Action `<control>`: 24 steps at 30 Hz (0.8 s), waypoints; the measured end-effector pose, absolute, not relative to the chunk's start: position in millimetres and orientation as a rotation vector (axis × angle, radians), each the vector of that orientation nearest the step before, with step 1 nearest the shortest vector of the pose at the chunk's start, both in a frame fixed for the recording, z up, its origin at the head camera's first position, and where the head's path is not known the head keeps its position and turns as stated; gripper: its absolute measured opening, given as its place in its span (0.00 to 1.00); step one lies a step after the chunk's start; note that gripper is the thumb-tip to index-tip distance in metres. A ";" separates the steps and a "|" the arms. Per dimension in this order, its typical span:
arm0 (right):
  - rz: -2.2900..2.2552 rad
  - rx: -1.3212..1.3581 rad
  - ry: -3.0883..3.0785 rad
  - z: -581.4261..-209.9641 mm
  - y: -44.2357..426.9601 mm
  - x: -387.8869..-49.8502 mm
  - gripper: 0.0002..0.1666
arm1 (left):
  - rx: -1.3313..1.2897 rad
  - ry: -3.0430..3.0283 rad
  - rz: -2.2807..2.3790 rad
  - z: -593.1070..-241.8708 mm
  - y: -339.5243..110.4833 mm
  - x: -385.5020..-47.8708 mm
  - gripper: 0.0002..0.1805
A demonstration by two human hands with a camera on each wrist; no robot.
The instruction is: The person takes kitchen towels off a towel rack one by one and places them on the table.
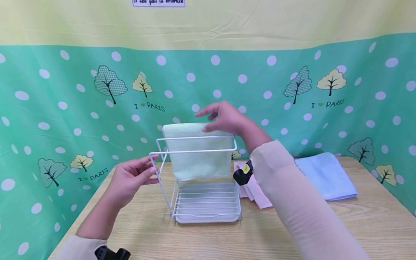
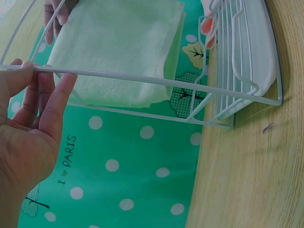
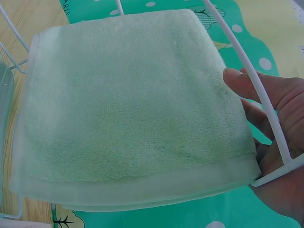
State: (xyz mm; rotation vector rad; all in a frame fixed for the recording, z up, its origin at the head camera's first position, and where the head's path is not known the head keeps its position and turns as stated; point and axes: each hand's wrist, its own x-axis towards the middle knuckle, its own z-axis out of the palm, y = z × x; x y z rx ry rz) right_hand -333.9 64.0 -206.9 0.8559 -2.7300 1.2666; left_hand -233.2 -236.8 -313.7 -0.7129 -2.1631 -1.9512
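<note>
A white wire rack [image 1: 162,183] stands on the table, and my left hand [image 1: 130,180] pinches its upper left corner between thumb and fingers. Behind its top bars hangs a folded pale green towel [image 1: 200,163], its top edge rising above the bars. At that edge is my right hand [image 1: 229,118], thumb against the towel and the other fingers spread above it. The right wrist view shows the towel [image 3: 137,104] from close up, with the right thumb [image 3: 237,80] at its edge. What supports the towel is hidden.
A white tray [image 1: 208,218] lies under the rack's lower wires. To its right, a folded pink towel [image 1: 260,197] is partly hidden by the right forearm. A folded blue towel [image 1: 327,175] lies farther right. A green dotted curtain [image 1: 174,79] backs the wooden table [image 1: 148,251].
</note>
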 end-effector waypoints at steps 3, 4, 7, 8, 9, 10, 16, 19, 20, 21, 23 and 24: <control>1.246 0.869 -2.741 -207.7 63.2 -334.8 0.26 | -0.712 -2.162 -1.954 -313.2 -236.7 -232.8 0.18; 1.235 0.878 -2.744 -207.9 62.9 -335.1 0.26 | -0.711 -2.162 -1.954 -313.0 -236.7 -232.7 0.18; 1.199 0.884 -2.754 -207.9 61.8 -335.5 0.24 | -0.706 -2.161 -1.954 -312.5 -236.5 -232.3 0.18; 1.190 0.881 -2.759 -207.8 61.4 -335.4 0.24 | -0.704 -2.163 -1.952 -312.3 -236.5 -232.2 0.18; 1.185 0.873 -2.765 -207.7 61.0 -335.3 0.23 | -0.703 -2.164 -1.950 -312.2 -236.4 -232.0 0.18; 1.181 0.861 -2.773 -207.4 60.6 -334.9 0.22 | -0.701 -2.168 -1.947 -312.1 -236.4 -231.8 0.18; 1.199 0.782 -2.808 -206.8 58.1 -334.1 0.19 | -0.702 -2.170 -1.942 -312.0 -236.2 -231.0 0.18; 1.185 0.760 -2.804 -207.2 57.1 -333.9 0.17 | -0.702 -2.168 -1.942 -312.2 -236.2 -231.1 0.18; 1.183 0.755 -2.799 -207.3 56.8 -333.9 0.16 | -0.701 -2.169 -1.941 -312.2 -236.2 -231.1 0.18; 1.179 0.753 -2.793 -207.6 56.4 -333.9 0.15 | -0.701 -2.170 -1.941 -312.3 -236.2 -231.1 0.18; 1.168 0.751 -2.776 -207.9 56.0 -333.9 0.13 | -0.703 -2.168 -1.944 -312.3 -236.3 -230.9 0.18; 1.163 0.752 -2.761 -208.0 55.9 -334.0 0.12 | -0.703 -2.167 -1.946 -312.3 -236.4 -230.9 0.18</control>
